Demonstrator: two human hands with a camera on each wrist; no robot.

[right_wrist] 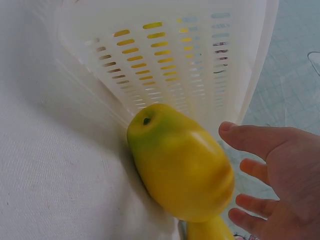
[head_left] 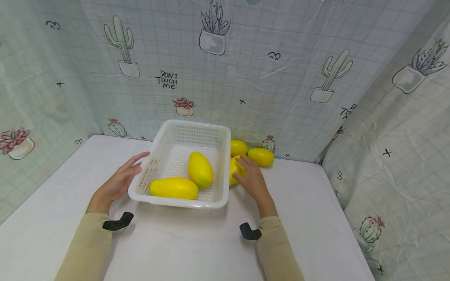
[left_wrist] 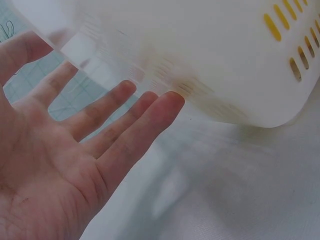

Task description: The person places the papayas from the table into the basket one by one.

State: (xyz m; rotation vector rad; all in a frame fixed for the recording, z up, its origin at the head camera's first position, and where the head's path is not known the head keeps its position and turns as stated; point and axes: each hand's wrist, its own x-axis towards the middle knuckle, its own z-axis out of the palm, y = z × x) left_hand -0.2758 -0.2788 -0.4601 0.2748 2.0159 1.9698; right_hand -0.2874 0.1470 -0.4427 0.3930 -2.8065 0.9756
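A white perforated plastic basket (head_left: pixel 181 203) stands on the table with two yellow mango-like fruits inside: one lying crosswise (head_left: pixel 174 188), one lengthwise (head_left: pixel 200 169). My left hand (head_left: pixel 121 181) is at the basket's left side, fingers spread and fairly straight. In the left wrist view its fingertips (left_wrist: pixel 172 102) are at the basket's outer wall; whether they press on it I cannot tell. Against the basket's right outer wall lies another yellow fruit (right_wrist: pixel 180 165), greenish at its stem end. My right hand (head_left: pixel 253 181) is beside and over it, fingers loosely bent and not closed round it.
Two more yellow fruits lie behind the right hand, one partly hidden by the basket (head_left: pixel 239 148), the other farther right (head_left: pixel 261 157). A printed cloth curtain (head_left: pixel 246 78) hangs behind and along both sides of the white table (head_left: pixel 190 246).
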